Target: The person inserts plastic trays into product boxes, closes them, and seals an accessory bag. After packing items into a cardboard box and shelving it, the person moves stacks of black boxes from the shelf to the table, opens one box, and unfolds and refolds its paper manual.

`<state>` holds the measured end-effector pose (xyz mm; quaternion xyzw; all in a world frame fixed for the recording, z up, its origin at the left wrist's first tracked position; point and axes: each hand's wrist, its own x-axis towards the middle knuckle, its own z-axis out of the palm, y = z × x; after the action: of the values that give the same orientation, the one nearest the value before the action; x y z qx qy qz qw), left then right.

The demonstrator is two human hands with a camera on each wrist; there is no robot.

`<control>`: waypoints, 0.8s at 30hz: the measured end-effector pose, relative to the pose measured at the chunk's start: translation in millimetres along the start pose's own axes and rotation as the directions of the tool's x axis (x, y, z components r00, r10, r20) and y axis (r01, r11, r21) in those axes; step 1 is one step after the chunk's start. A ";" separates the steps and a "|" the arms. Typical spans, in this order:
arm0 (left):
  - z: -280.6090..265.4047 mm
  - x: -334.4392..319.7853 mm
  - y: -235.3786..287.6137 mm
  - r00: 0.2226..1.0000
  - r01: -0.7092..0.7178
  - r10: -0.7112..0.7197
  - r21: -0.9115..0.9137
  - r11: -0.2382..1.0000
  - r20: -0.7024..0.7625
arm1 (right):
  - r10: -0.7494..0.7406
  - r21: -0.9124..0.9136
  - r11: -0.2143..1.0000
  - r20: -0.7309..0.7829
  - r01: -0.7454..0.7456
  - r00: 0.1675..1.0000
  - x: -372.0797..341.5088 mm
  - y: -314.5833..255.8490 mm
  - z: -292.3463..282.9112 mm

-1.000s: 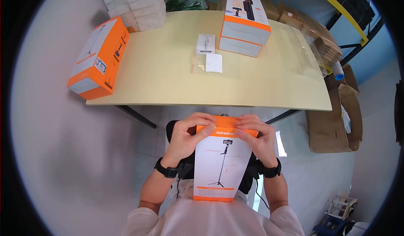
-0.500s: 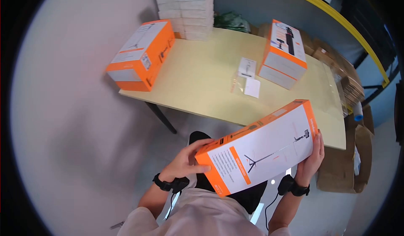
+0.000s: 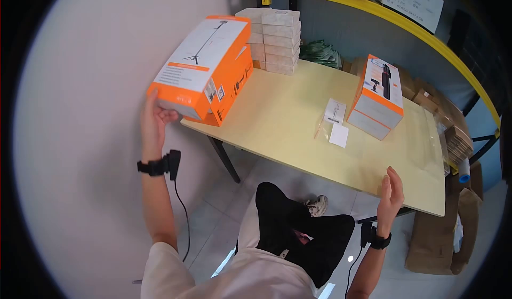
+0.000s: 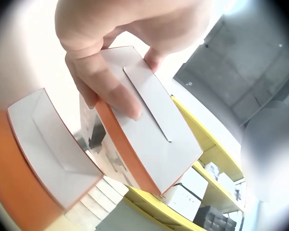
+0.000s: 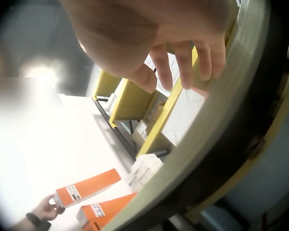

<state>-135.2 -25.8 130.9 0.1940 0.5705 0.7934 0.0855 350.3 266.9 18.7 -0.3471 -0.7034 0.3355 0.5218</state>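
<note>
My left hand (image 3: 156, 123) grips the near end of an orange and white box (image 3: 197, 59), printed with a tripod. In the left wrist view, fingers of the left hand (image 4: 130, 29) lie across the white end face of the held box (image 4: 154, 115). A second orange box (image 3: 234, 96) is on the table's left end, directly under the held one; whether they touch is unclear. My right hand (image 3: 391, 197), fingers extended and holding nothing, is by the table's front edge; in the right wrist view the right hand (image 5: 154, 38) is empty too.
White boxes (image 3: 280, 43) are stacked behind the orange boxes. Two stacked boxes (image 3: 376, 104) stand at the table's right, beside a leaflet (image 3: 335, 111) and a white card (image 3: 338, 136). A yellow shelf frame (image 3: 394, 13) runs behind; an open carton (image 3: 437, 245) is on the floor at right.
The box has moved from over the lap to above the left box, carried in the left hand. The right hand has let go of it. The head view has shifted.
</note>
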 end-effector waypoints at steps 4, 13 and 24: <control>-8.3 49.1 -2.7 0.999 0.011 -0.010 0.018 1.000 -0.032 | -0.124 -0.195 0.974 -0.030 0.116 0.992 4.0 12.6 4.7; -5.0 73.5 -0.4 0.997 0.078 -0.077 0.042 0.996 -0.028 | -0.132 -0.339 0.933 -0.001 0.124 0.991 1.9 10.5 10.5; -1.4 71.7 11.5 0.972 0.215 -0.234 0.337 0.917 0.016 | -0.221 -0.429 0.879 0.022 0.209 0.975 0.1 11.9 17.0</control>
<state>-200.1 -5.2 156.4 0.1611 0.7123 0.6647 0.1576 335.4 271.5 4.8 -0.3776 -0.7867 0.1082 0.4763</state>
